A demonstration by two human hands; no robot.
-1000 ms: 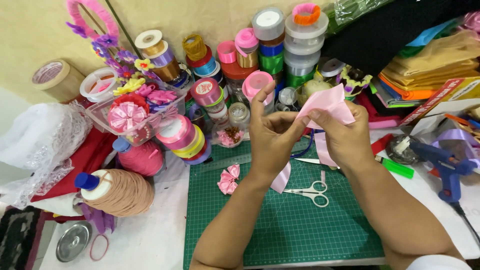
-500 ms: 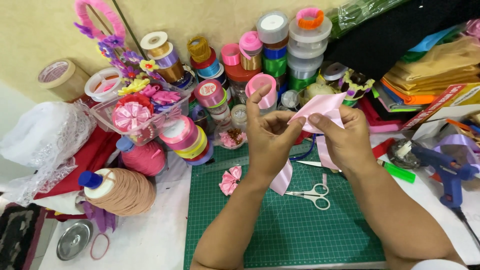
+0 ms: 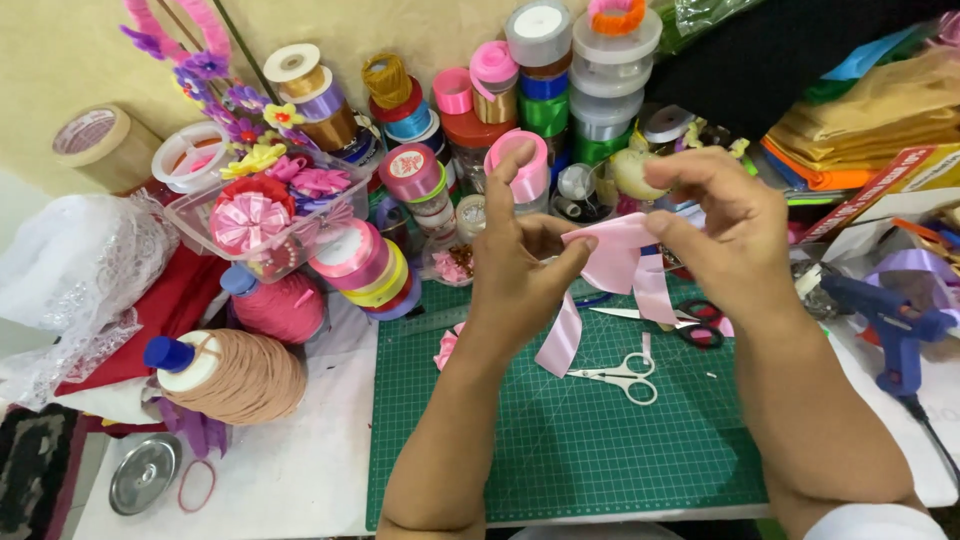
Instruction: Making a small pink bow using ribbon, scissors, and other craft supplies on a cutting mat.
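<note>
— While we list the held item first: what do we have in hand?
— One strip of pale pink satin ribbon (image 3: 612, 262), folded, raised above the green gridded cutting mat (image 3: 560, 440) on our bench. Our left hand (image 3: 515, 275) pinches its fold, fingers narrow on the ribbon, with one tail hanging down toward the mat.
— And our right hand (image 3: 725, 235)?
— Just beside the fold, fingers curled and loosely parted; we cannot tell whether they touch the ribbon.
— Items on the mat?
— One pair of small white-handled scissors (image 3: 622, 376), below the hanging tail; one small pink ribbon flower (image 3: 444, 347), partly hidden behind our left wrist.
— To the right?
— One blue glue gun (image 3: 885, 320), well apart.
</note>
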